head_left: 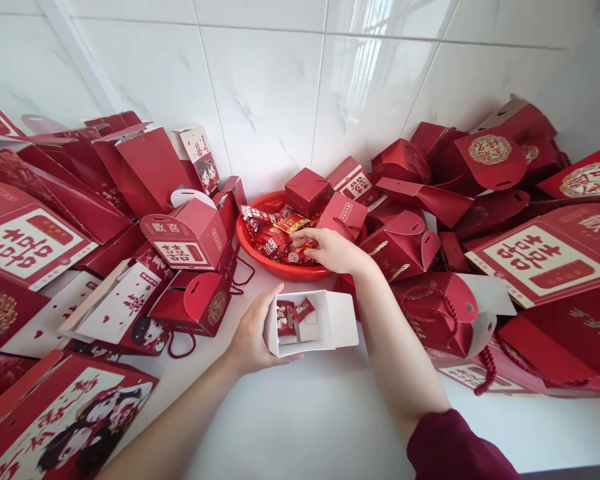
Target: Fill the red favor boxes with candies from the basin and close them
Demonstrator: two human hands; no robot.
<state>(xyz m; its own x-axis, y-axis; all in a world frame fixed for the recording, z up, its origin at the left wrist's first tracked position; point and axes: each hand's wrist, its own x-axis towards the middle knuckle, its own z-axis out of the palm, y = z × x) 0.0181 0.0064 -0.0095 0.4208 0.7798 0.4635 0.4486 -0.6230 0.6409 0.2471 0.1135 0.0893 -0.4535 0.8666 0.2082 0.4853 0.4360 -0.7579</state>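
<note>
My left hand (253, 337) grips the left side of a small white-lined box (343, 323), whose open top faces me with a flap out to the right. Inside it lie a few red-wrapped candies (294, 313). My right hand (333, 250) reaches over a red plastic basin (285, 272), its fingers stretched out and slightly apart at the wrapped candies (270, 240). Whether the fingertips touch a candy is hard to make out. A closed red box (307, 190) and a pinkish-red box (343, 213) rest on the basin's back and right side.
Red and white gift boxes crowd the left of the white table (300, 413), among them a corded red box (200, 303). More boxes pile up on the right, including a large lettered box (545, 250). A tiled wall (265, 93) closes off the back.
</note>
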